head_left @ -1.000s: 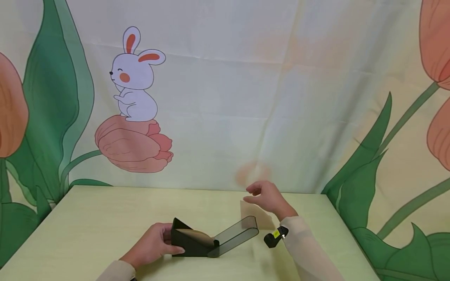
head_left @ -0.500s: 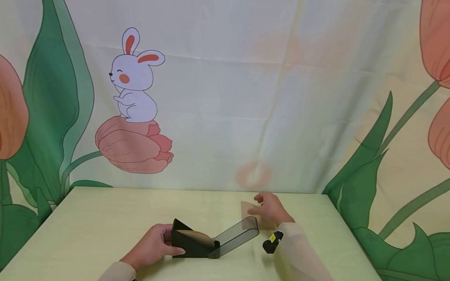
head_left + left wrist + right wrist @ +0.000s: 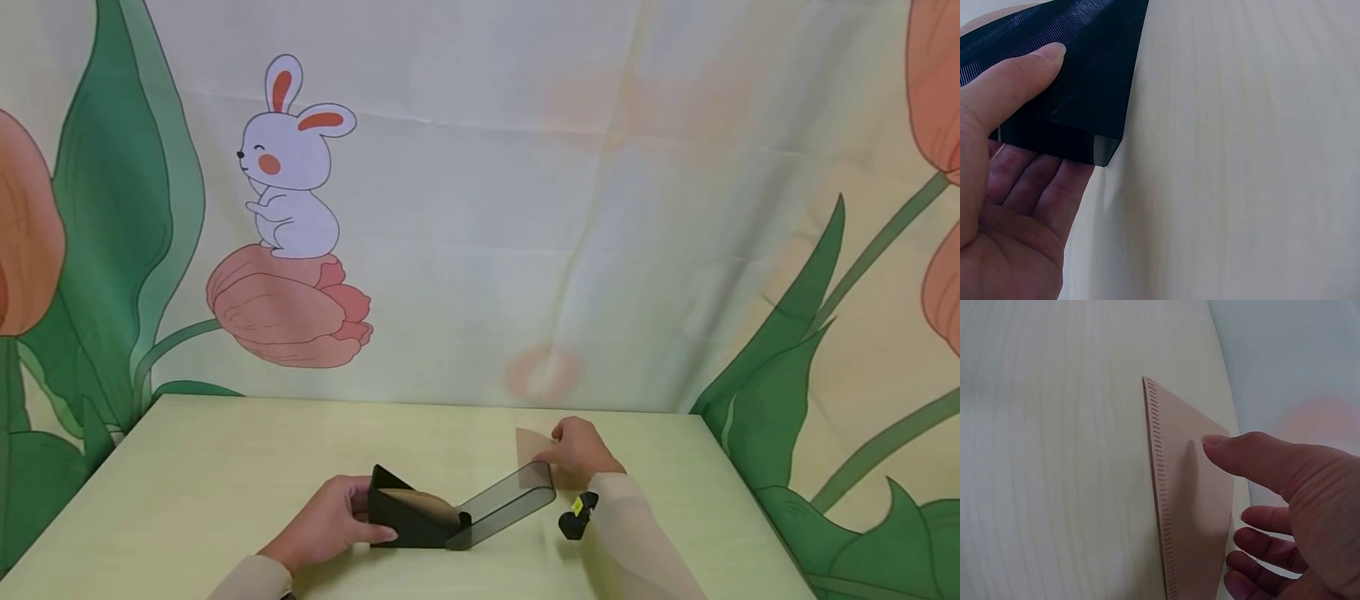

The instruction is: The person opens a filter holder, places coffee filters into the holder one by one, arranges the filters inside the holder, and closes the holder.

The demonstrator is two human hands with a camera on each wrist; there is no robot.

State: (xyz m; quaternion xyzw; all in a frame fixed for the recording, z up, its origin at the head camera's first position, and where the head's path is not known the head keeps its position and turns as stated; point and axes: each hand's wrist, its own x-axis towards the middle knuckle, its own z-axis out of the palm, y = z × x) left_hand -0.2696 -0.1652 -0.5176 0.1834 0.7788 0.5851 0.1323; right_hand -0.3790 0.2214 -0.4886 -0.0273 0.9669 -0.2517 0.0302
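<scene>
My left hand [image 3: 324, 523] grips the left end of a black box [image 3: 420, 532], thumb on its front wall and fingers behind. Its smoky see-through lid [image 3: 504, 505] is swung open to the right. Brown paper filters [image 3: 417, 498] show inside the box. In the left wrist view the thumb presses the box's ribbed face [image 3: 1094, 69]. Right of the lid, a brown paper coffee filter [image 3: 1194, 506] with a crimped edge lies on the table. Over it is my right hand [image 3: 583, 452], thumb above the paper and fingers apart at its far edge, in the right wrist view.
A pale wood-grain table [image 3: 247, 450] carries everything. Behind its back edge hangs a cloth backdrop [image 3: 465, 208] printed with a rabbit and tulips. A small black camera [image 3: 576, 517] is worn at the right wrist.
My right hand has come down and slightly right, to the filter on the table. My left hand and the box have stayed in place.
</scene>
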